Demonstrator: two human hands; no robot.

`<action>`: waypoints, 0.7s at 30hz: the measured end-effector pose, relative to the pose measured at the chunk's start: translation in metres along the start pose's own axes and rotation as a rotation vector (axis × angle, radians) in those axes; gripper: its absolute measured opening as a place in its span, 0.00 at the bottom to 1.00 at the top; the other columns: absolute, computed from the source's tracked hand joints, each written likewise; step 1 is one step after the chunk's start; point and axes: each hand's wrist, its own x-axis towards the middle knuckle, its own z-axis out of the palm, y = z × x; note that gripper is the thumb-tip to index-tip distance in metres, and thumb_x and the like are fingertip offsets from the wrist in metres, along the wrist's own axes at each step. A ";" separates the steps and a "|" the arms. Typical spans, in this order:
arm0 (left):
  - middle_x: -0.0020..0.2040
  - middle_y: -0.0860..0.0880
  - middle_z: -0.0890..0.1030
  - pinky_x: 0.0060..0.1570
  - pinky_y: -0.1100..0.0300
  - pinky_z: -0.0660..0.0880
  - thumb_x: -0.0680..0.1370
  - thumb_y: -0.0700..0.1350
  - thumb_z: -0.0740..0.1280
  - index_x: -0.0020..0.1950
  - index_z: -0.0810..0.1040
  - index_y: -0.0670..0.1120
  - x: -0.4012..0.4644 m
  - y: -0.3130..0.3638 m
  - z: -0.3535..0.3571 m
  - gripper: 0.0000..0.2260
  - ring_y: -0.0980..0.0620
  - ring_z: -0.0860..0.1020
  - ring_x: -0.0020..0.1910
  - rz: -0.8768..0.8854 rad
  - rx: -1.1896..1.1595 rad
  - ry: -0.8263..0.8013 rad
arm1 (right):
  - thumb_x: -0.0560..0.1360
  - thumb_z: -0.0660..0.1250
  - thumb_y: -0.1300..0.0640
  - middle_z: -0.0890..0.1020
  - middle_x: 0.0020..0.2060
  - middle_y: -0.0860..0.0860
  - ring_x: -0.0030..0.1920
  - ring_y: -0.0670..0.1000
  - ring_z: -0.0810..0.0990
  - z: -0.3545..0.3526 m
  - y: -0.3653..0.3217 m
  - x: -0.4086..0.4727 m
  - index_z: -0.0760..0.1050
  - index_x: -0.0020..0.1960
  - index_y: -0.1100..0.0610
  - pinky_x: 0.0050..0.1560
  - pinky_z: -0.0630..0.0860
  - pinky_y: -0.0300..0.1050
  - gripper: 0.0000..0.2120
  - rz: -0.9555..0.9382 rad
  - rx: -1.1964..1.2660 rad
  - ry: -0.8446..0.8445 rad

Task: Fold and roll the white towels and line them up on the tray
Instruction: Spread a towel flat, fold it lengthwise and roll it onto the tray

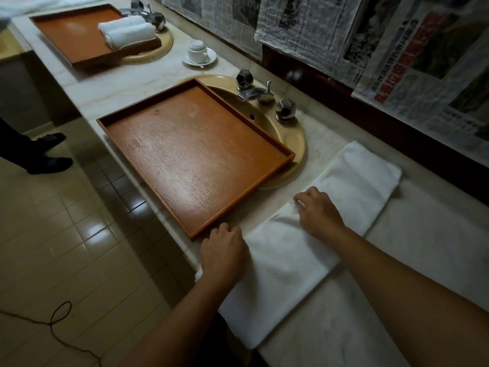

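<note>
Long folded white cotton towel (pixel 312 242) flat on pale marble bench (pixel 423 260), lower right of frame beside bare orange wooden tray (pixel 148 123); both hands, left (pixel 223 252) and right (pixel 318 211), curled gripping its left edge; uneven pull likely skewing the roll.

Both hands, left hand (pixel 223 251) and right hand (pixel 318 214), grip the folded white towel (pixel 312 250) beside the tray (pixel 195 152).

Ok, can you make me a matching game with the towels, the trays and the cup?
Things:
1. flat towel
2. rolled towels
3. near tray
4. cup

Places:
A. upside down on a saucer
B. under both hands, on the counter
C. over the near sink, nothing on it
D. on the far tray

Pairs: 1-B, 2-D, 3-C, 4-A
</note>
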 end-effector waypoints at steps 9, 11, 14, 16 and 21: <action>0.52 0.48 0.76 0.41 0.56 0.62 0.82 0.45 0.59 0.54 0.74 0.49 0.003 0.007 0.014 0.05 0.48 0.73 0.48 0.030 -0.028 0.060 | 0.80 0.64 0.53 0.78 0.54 0.50 0.50 0.50 0.75 -0.007 -0.007 0.011 0.80 0.59 0.52 0.51 0.77 0.45 0.10 -0.251 -0.156 -0.019; 0.51 0.49 0.76 0.41 0.56 0.62 0.81 0.45 0.60 0.54 0.74 0.49 0.004 0.006 0.017 0.05 0.48 0.73 0.48 0.028 -0.036 0.064 | 0.80 0.65 0.53 0.79 0.54 0.50 0.50 0.50 0.75 -0.010 -0.007 0.015 0.79 0.60 0.52 0.52 0.76 0.43 0.10 -0.263 -0.146 -0.025; 0.52 0.49 0.76 0.41 0.56 0.62 0.81 0.45 0.60 0.55 0.75 0.49 0.005 0.006 0.017 0.05 0.48 0.73 0.49 0.024 -0.049 0.058 | 0.79 0.66 0.52 0.79 0.56 0.49 0.53 0.50 0.74 -0.013 -0.005 0.019 0.77 0.60 0.51 0.54 0.73 0.45 0.11 -0.269 -0.167 -0.050; 0.52 0.49 0.76 0.41 0.56 0.62 0.81 0.45 0.60 0.55 0.75 0.50 0.004 0.006 0.017 0.05 0.49 0.72 0.48 0.023 -0.056 0.050 | 0.79 0.65 0.50 0.77 0.57 0.48 0.55 0.50 0.72 -0.015 -0.005 0.021 0.77 0.59 0.50 0.56 0.70 0.46 0.10 -0.276 -0.224 -0.082; 0.53 0.49 0.76 0.42 0.57 0.62 0.81 0.44 0.60 0.56 0.75 0.50 0.004 0.008 0.012 0.06 0.51 0.69 0.47 0.006 -0.060 0.042 | 0.80 0.64 0.50 0.75 0.60 0.47 0.59 0.51 0.68 -0.018 -0.009 0.024 0.76 0.60 0.48 0.59 0.66 0.48 0.10 -0.293 -0.321 -0.131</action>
